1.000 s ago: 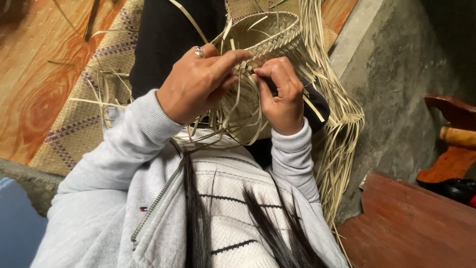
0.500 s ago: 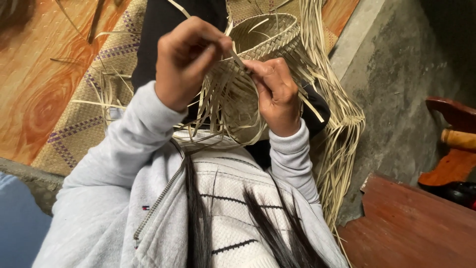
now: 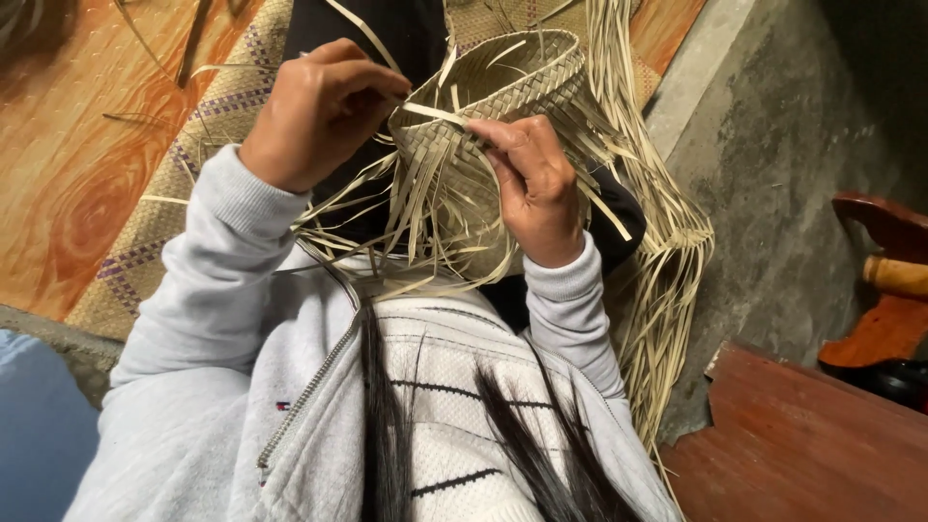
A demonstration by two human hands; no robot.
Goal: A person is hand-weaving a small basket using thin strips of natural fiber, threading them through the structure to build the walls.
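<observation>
The left hand [image 3: 314,111] has its grip closed: thumb and fingers are pressed together on the end of one flat pale straw strip [image 3: 437,113], which runs across from the hand to the right hand. The strip looks tight and nearly straight. The right hand [image 3: 534,188] lies w/ its palm against the side of the woven basket [image 3: 503,87]; its fingers are bent and together, the fingertips pressing on the same strip where it meets the weave, approx. at the unfinished edge (I cannot tell if the thumb is under the strip, it is hidden).

The basket is in front of the person's chest, between both hands, held over the lap and tilted, so its open mouth looks up and away from the camera. Its upper part is a neat plaited weave of pale straw. Its lower part is not closed: many loose strips [image 3: 416,222] hang out and spread down over the grey sweatshirt sleeves and the striped knit top.

More long straw ends [image 3: 667,261] fall to the right of the basket, next to a grey concrete step [image 3: 773,193]. Under the person lies a woven mat [image 3: 184,174] w/ purple lines, on a wood-pattern floor [image 3: 68,145]. At the right edge there is a red-brown wooden piece [image 3: 889,280].
</observation>
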